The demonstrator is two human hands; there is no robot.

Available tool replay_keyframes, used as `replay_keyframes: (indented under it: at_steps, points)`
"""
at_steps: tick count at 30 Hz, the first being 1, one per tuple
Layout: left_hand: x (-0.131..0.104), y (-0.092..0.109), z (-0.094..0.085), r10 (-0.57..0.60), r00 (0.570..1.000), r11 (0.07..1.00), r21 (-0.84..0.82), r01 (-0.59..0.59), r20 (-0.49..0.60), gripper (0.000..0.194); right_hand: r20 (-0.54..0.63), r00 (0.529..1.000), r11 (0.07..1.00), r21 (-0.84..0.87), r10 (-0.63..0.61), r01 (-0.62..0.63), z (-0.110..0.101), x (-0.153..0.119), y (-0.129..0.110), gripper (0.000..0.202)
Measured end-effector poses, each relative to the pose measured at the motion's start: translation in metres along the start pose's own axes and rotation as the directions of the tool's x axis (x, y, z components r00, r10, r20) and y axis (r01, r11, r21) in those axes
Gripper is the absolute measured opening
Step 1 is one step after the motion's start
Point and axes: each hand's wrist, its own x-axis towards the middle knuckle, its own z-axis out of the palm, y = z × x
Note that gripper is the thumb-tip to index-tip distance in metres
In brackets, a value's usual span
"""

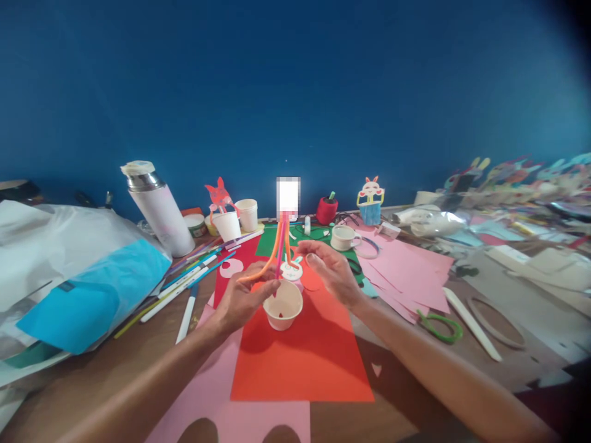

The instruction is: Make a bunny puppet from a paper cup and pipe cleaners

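Observation:
My left hand (244, 298) is closed on a pink pipe cleaner (280, 252), at the left rim of a white paper cup (283, 307). Orange pipe cleaners (276, 246) rise beside the pink one, and one curves down to my left fingers. To the right, my right hand (330, 271) is held open, thumb and fingers apart, its fingertips close to the bent end of an orange strand. The cup stands on an orange-red sheet (300, 369), with a small dark red spot inside. Just behind it lies a white rabbit face cutout (292, 269).
Markers (186, 314), a white bottle (161, 212) and a plastic bag (83, 246) are on the left. Behind stand a cup with a red figure (227, 226) and a mug (342, 237). Pink sheets (406, 274) and a green pipe cleaner (443, 337) lie right.

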Motion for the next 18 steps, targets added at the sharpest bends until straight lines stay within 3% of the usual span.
replay_keyframes:
  at_steps: [6,14,18]
  points:
    - [0.000,0.006,0.004,0.055,0.998,0.997,0.057,-0.056,0.028,0.019,0.148,0.987,0.997,0.050,-0.061,0.054,0.000,0.018,-0.025,0.032]
    - [-0.002,0.006,0.005,0.061,0.995,0.997,0.041,-0.065,0.075,0.018,0.053,0.998,0.985,0.166,0.032,-0.041,0.014,0.024,-0.023,0.019]
    - [-0.002,-0.001,0.001,0.008,0.995,1.000,-0.022,-0.006,0.097,0.038,0.017,0.998,0.962,0.267,0.052,-0.055,0.010,0.028,-0.026,0.014]
